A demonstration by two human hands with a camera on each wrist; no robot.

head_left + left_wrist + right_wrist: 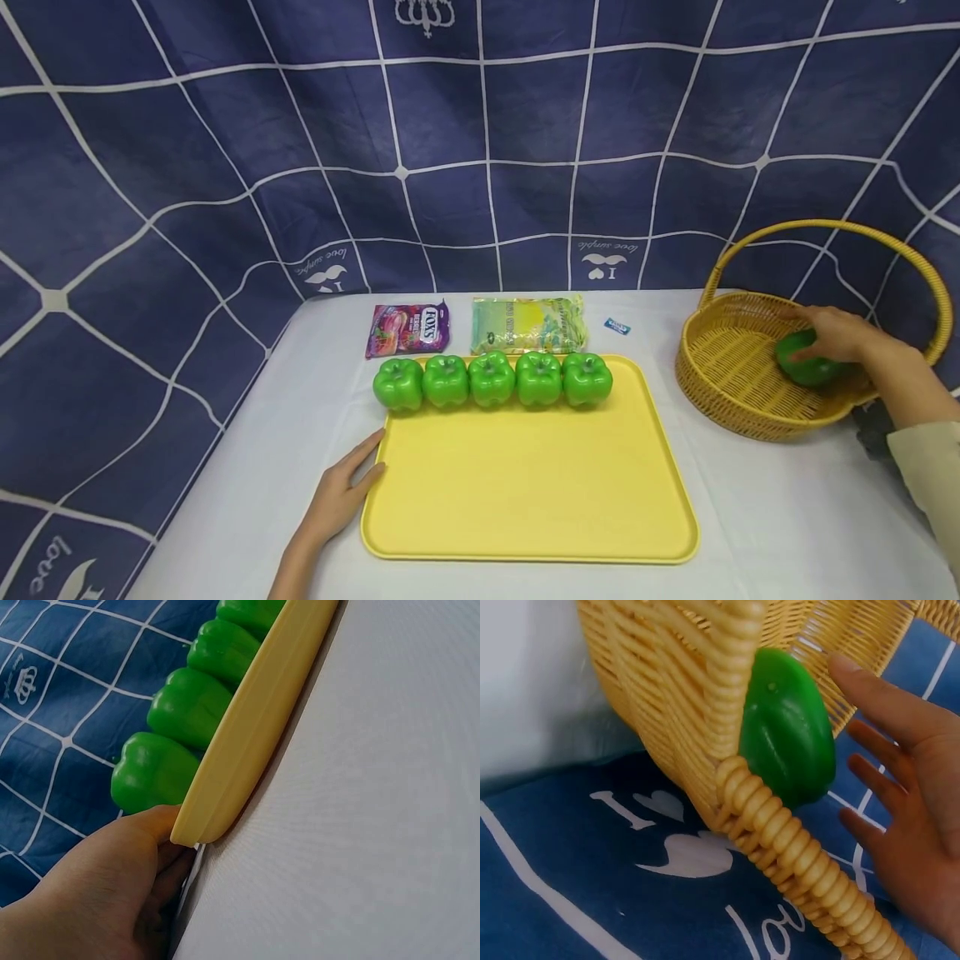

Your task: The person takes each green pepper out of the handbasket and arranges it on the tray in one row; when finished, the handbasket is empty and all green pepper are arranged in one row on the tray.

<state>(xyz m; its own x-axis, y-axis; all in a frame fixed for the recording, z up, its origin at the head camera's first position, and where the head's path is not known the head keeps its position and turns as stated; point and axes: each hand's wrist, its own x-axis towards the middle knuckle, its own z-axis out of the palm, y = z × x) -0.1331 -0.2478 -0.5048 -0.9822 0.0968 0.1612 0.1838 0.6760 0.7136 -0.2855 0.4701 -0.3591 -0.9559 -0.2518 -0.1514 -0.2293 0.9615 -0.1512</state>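
Note:
A yellow tray [525,483] lies on the white table, with a row of several green bell peppers [492,380] along its far edge. My left hand [341,492] holds the tray's left rim; in the left wrist view the thumb lies over the rim and the other fingers [169,881] sit below it, partly in shadow. To the right stands a wicker basket [720,400]. Another green bell pepper [787,727] is inside it, against the right wall. My right hand [922,772] is in the basket beside this pepper, fingers spread and apart from it in the right wrist view.
Behind the tray lie a purple candy bag [408,328], a green-and-yellow packet [528,325] and a small blue wrapper [617,326]. The basket's tall handle [832,223] arches over its opening. A dark blue patterned cloth [465,167] hangs at the back and left.

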